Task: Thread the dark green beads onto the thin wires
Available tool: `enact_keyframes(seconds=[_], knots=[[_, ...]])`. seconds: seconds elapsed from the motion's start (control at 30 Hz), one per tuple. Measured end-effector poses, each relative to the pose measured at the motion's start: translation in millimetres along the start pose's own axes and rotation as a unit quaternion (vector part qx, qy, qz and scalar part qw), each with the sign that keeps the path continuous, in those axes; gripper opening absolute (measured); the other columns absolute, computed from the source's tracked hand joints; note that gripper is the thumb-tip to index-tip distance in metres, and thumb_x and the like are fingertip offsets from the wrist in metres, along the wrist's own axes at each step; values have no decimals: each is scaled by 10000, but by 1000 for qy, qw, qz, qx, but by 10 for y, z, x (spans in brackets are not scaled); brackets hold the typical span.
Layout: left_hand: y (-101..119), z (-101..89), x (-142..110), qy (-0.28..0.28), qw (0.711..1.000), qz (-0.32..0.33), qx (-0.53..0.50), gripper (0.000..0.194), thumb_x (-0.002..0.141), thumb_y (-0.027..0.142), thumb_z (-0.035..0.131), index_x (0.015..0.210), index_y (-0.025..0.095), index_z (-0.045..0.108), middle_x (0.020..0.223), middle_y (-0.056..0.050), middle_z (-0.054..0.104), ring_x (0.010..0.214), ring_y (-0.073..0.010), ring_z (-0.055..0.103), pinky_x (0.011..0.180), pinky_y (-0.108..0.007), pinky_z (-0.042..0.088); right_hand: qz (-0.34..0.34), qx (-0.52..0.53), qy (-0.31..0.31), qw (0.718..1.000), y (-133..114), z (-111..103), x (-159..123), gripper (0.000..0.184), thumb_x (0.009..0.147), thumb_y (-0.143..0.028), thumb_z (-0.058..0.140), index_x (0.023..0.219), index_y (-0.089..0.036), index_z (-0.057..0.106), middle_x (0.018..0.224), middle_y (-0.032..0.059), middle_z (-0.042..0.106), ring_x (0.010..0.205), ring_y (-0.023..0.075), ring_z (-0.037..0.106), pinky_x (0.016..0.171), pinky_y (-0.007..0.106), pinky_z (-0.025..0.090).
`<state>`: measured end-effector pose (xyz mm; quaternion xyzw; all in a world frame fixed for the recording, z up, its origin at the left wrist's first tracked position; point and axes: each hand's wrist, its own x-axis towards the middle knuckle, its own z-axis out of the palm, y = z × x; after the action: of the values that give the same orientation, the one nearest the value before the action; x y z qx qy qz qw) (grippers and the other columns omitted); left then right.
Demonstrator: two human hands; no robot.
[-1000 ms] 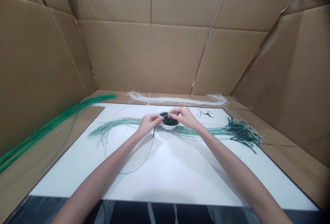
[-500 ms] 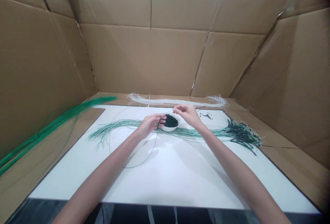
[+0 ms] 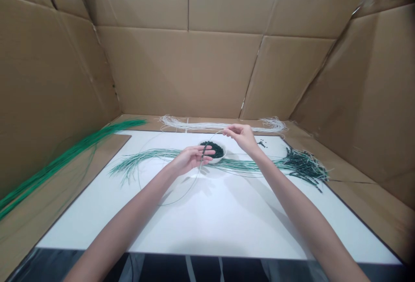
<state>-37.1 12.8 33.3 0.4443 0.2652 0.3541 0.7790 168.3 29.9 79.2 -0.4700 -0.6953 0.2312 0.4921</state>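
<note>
A thin green string [image 3: 193,185] with dark beads [image 3: 204,149] threaded on part of it runs between my hands. My right hand [image 3: 241,137] pinches its upper end, raised behind and to the right of a white bowl [image 3: 223,156]. My left hand [image 3: 189,159] has its fingers stretched out and spread. The beaded stretch lies across those fingers, in front of the bowl. Small dark green beads [image 3: 218,150] fill the bowl, partly hidden by my left fingers. Below my left hand the string hangs in a loose loop toward the white board.
On the white board [image 3: 207,225] lies a bundle of green strings [image 3: 145,155], its right end thick with dark beads [image 3: 304,165]. Loose beads [image 3: 262,143] are scattered behind. White strings [image 3: 201,125] lie at the back, green strings [image 3: 65,163] at left. Cardboard walls [image 3: 220,72] surround the board.
My right hand has moved up and slightly right, drawing the string with it. My left fingers have spread and straightened under the beaded part. The view has tilted slightly downward.
</note>
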Motion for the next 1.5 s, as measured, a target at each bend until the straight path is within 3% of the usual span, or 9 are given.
enact_keyframes(seconds=[0.27, 1.13, 1.5], knots=[[-15, -42, 26, -4, 1000, 1, -22, 325, 699, 58, 444, 1006, 52, 550, 1101, -182, 547, 647, -87, 551, 527, -186, 402, 4, -7, -5, 1000, -22, 11, -12, 292, 665, -412, 558, 625, -128, 615, 625, 65, 631, 581, 146, 555, 556, 244, 421], [-42, -75, 41, 3, 1000, 17, -6, 296, 656, 59, 467, 927, 70, 585, 967, -151, 608, 472, -28, 381, 417, -162, 276, -7, -15, -9, 1000, 28, 7, 4, 299, 677, -414, 543, 638, -128, 622, 638, 66, 637, 586, 147, 554, 560, 248, 422], [-59, -100, 65, 23, 999, 24, -19, 277, 663, 35, 458, 914, 57, 572, 963, -161, 609, 493, -40, 422, 427, -162, 320, 2, -9, -6, 1000, -7, -10, -2, 278, 667, -392, 555, 638, -126, 627, 636, 68, 638, 589, 149, 560, 556, 245, 420]])
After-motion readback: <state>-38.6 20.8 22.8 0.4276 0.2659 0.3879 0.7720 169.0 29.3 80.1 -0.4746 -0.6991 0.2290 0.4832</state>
